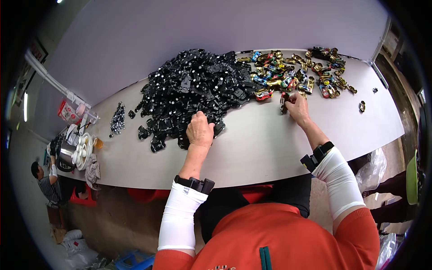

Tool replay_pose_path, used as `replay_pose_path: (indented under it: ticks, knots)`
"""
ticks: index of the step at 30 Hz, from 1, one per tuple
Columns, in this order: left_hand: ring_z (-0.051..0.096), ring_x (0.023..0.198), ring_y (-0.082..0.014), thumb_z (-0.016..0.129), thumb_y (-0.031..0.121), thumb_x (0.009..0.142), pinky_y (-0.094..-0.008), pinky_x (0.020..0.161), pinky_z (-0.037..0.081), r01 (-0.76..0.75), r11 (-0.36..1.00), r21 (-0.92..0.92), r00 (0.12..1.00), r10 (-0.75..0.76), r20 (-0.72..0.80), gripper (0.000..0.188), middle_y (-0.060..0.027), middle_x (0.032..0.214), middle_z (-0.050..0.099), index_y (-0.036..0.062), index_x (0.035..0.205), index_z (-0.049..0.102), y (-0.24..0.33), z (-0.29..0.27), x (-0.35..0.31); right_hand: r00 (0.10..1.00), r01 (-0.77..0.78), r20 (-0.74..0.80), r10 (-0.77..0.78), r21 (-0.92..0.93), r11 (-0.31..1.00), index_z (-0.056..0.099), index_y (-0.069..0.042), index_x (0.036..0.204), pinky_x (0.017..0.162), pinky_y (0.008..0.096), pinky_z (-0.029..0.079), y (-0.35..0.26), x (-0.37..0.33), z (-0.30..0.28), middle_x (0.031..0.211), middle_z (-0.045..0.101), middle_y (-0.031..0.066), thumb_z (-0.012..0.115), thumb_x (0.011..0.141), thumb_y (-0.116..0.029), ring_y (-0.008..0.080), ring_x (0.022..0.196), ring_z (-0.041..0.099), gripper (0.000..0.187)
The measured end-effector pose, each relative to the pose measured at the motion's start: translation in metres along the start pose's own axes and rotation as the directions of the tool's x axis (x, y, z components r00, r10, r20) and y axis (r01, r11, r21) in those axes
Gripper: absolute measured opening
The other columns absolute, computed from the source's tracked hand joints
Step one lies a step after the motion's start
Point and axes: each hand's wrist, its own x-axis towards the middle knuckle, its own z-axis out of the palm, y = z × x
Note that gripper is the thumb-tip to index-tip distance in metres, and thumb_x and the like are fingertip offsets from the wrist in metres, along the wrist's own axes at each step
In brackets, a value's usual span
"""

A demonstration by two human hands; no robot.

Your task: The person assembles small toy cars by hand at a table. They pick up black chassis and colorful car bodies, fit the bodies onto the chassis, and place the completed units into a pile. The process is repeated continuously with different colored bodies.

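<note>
A tall heap of black toy car chassis (189,85) with pale round spots spreads over the table. My left hand (200,129) is at its near edge, back upward, fingers curled down among the black pieces; its fingertips are hidden. Right beside its thumb lies one black chassis (219,128). Farther right, my right hand (299,109) pinches a small dark and gold toy car body (283,103) between thumb and fingers, just above or on the tabletop. Colourful and gold toy car bodies (274,72) are piled behind that hand.
The pale table (252,153) curves around me. Small silvery parts (118,120) lie left of the heap. White dishes (82,152) and a metal kettle (67,155) stand at the left end. A single gold car body (362,106) lies far right. A person (48,184) sits beyond the left end.
</note>
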Motion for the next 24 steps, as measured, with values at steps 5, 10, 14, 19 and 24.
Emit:
replay_pose_path:
  ticks: [5, 10, 14, 19, 24]
  knots:
    - [0.059, 0.097, -0.0333, 0.074, 0.010, 0.070, -0.0393, 0.085, 0.048, -0.084, 0.976, -0.203, 0.995, 0.070, -0.075, 0.054, -0.0147, 0.099, 0.062, -0.0005, 0.118, 0.052, -0.001, 0.000, -0.002, 0.999, 0.027, 0.015, -0.029, 0.091, 0.995, 0.066, 0.000, 0.095, 0.067, 0.0319, 0.050, 0.018, 0.003, -0.009, 0.077, 0.066, 0.0109, 0.068, 0.071, -0.015, 0.0191, 0.071, 0.063, 0.028]
    - [0.060, 0.088, -0.0305, 0.075, 0.004, 0.065, -0.0376, 0.077, 0.049, -0.124, 0.945, -0.304, 0.991, 0.105, -0.080, 0.032, -0.0138, 0.093, 0.061, -0.0019, 0.094, 0.062, 0.007, 0.009, 0.004, 0.998, 0.027, 0.054, -0.032, 0.083, 0.996, 0.068, 0.000, 0.096, 0.065, 0.0315, 0.050, 0.019, 0.004, -0.023, 0.080, 0.067, 0.0107, 0.066, 0.076, -0.015, 0.0173, 0.071, 0.063, 0.025]
    - [0.055, 0.060, -0.0171, 0.075, 0.002, 0.062, -0.0290, 0.057, 0.047, -0.090, 0.795, -0.600, 0.992, 0.127, 0.019, 0.034, -0.0093, 0.079, 0.060, 0.0001, 0.092, 0.060, 0.038, 0.001, -0.026, 0.971, 0.215, -0.132, -0.199, 0.127, 0.968, 0.066, 0.001, 0.099, 0.061, 0.0271, 0.048, 0.010, -0.015, -0.029, 0.080, 0.067, 0.0067, 0.066, 0.082, -0.017, 0.0119, 0.069, 0.059, 0.025]
    - [0.053, 0.055, -0.0147, 0.075, 0.002, 0.063, -0.0297, 0.053, 0.045, -0.153, 0.688, -0.710, 0.943, 0.316, 0.103, 0.034, -0.0091, 0.079, 0.059, -0.0004, 0.092, 0.059, 0.079, 0.022, -0.088, 0.798, -0.191, 0.587, -0.133, 0.456, 0.869, 0.066, 0.001, 0.093, 0.049, 0.0224, 0.043, -0.071, -0.116, -0.038, 0.072, 0.062, 0.0031, 0.066, 0.084, -0.015, 0.0066, 0.055, 0.051, 0.019]
    - [0.055, 0.054, -0.0132, 0.070, 0.008, 0.079, -0.0221, 0.042, 0.038, 0.471, 0.176, -0.864, 0.768, 0.399, 0.500, 0.021, -0.0110, 0.090, 0.065, 0.0012, 0.097, 0.060, 0.058, 0.022, -0.099, 0.705, -0.228, 0.672, -0.228, 0.519, 0.824, 0.065, 0.000, 0.090, 0.049, 0.0210, 0.041, -0.071, -0.111, -0.032, 0.070, 0.061, 0.0016, 0.062, 0.086, -0.010, 0.0047, 0.056, 0.050, 0.012]
